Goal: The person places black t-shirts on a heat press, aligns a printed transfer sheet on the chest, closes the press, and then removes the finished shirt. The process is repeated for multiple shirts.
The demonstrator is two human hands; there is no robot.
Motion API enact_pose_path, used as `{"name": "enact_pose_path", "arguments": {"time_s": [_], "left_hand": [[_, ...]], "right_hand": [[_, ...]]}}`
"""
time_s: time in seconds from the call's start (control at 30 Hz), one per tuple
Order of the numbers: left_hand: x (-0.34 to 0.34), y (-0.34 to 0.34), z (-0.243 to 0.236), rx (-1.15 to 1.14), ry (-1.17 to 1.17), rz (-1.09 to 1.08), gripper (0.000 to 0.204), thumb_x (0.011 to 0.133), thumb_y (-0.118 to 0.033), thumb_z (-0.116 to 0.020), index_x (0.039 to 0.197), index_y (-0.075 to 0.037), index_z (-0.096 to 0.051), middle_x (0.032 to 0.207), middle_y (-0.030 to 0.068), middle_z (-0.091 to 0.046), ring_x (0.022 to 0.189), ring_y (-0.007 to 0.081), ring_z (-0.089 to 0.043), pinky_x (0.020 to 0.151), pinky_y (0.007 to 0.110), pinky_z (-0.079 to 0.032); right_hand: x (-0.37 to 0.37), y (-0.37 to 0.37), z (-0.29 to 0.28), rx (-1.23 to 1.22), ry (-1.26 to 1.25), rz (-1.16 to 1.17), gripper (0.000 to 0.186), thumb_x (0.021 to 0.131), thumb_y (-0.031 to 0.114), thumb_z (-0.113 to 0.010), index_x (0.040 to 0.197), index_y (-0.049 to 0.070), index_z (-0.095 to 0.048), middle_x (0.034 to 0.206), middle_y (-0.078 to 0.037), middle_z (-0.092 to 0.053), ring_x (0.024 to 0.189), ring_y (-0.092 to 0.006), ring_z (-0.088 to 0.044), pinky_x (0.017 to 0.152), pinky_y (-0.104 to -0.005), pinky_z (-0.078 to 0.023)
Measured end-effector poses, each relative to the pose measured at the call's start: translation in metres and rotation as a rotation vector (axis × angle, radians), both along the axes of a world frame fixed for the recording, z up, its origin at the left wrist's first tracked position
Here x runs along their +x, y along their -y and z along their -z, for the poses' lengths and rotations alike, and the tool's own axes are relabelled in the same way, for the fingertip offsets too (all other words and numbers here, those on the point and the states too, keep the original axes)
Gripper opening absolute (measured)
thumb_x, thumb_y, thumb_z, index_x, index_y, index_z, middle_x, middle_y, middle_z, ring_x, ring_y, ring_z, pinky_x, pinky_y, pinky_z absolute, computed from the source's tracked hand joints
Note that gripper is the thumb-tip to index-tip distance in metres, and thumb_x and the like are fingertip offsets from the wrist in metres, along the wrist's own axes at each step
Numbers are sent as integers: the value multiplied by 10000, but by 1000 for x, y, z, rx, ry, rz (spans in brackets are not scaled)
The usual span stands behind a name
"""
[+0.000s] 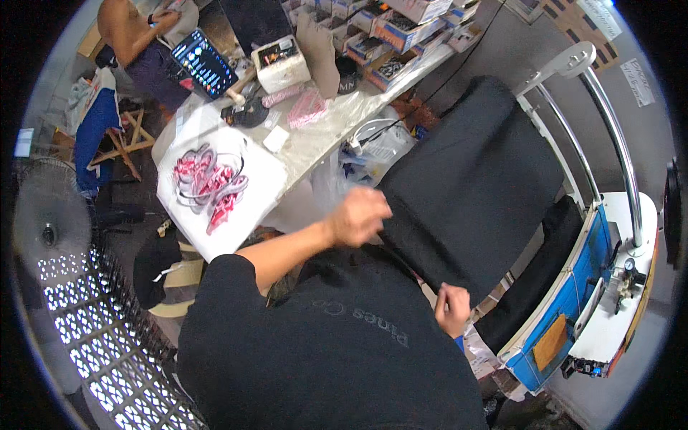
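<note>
The black cloth (476, 183) toward three o'clock looks matt and smooth, softly creased. The tubular handle (618, 143), between two and three, is glossy chromed metal – bright highlights run along it – while the blue side panel (527, 365) at four looks painted. At twelve, the tabletop (340, 118) has a dull, blotchy sheen; at one, a crinkled, see-through plastic bag (390, 145). Printed cardboard boxes (403, 34) sit just past twelve – and the crossed stool legs (129, 149) near ten are wood.
</note>
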State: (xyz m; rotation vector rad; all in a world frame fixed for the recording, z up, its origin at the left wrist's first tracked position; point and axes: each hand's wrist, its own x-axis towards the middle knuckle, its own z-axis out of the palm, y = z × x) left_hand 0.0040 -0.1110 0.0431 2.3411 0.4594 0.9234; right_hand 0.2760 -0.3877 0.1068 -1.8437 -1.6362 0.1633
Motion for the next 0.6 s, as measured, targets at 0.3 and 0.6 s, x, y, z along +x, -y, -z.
{"name": "enact_pose_path", "arguments": {"time_s": [0.3, 0.6], "left_hand": [[-64, -205, 76, -417, -361, -1288, 401, 955, -211, -656, 1336, -92, -626, 1238, 172, -713, 1167, 397, -647, 1049, 564, -445], [-63, -248, 65, -546, -697, -1486, 517, 871, -273, -776, 1333, -92, -632, 1337, 159, -690, 1268, 366, -626, 1075, 515, -462]], "right_hand": [[-1, -84, -61, -30, -225, 60, 78, 940, 6, -705, 1002, -27, -740, 893, -167, -737, 795, -269, -726, 741, -338, -554], [0, -39, -66, -71, -296, 307, 111, 990, 29, -667, 1043, -36, -739, 887, -123, -748, 793, -201, -724, 732, -308, -554]]}}
